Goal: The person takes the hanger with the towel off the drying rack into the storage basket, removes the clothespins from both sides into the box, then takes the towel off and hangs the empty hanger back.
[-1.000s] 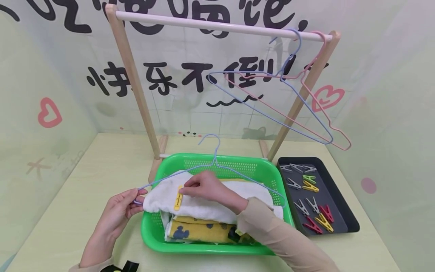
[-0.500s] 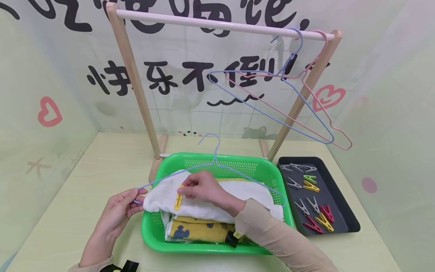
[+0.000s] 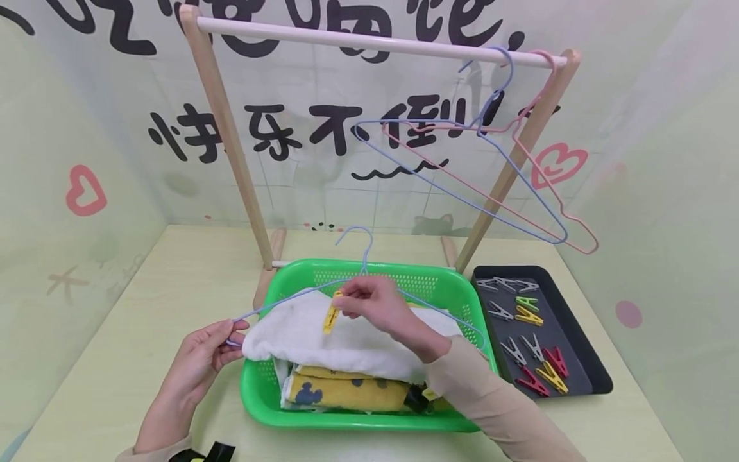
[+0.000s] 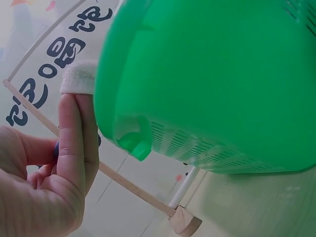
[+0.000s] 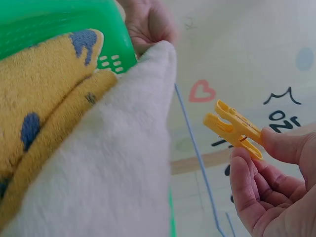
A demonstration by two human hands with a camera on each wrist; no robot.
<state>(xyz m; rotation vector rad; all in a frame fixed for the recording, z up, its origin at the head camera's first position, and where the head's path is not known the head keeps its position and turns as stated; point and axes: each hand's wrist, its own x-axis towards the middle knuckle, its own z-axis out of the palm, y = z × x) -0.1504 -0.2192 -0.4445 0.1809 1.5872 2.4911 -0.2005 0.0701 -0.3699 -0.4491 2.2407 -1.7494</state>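
With thumb and fingers, my left hand [image 3: 204, 353] pinches the left end of a blue wire hanger [image 3: 283, 301]. A white towel [image 3: 358, 350] drapes over the hanger's lower part, its left corner beside that hand. My right hand [image 3: 378, 308] holds a yellow clothespin [image 3: 331, 314] by its handle ends above the towel. In the right wrist view the clothespin [image 5: 234, 128] is apart from the cloth. Folded yellow towels with blue patches [image 3: 346, 391] lie beneath, inside the green basket [image 3: 364, 420]. My right hand covers part of the hanger.
A dark tray [image 3: 594, 378] at the right holds several clothespins in grey, red, yellow and green. Behind the basket stands a wooden rack with a white bar [image 3: 375, 43]. Another blue hanger [image 3: 427, 176] and a pink hanger [image 3: 568, 215] hang at its right end.
My right hand has moved right and up, carrying the yellow clothespin from near the towel's left part toward its middle. My left hand keeps its place on the hanger.
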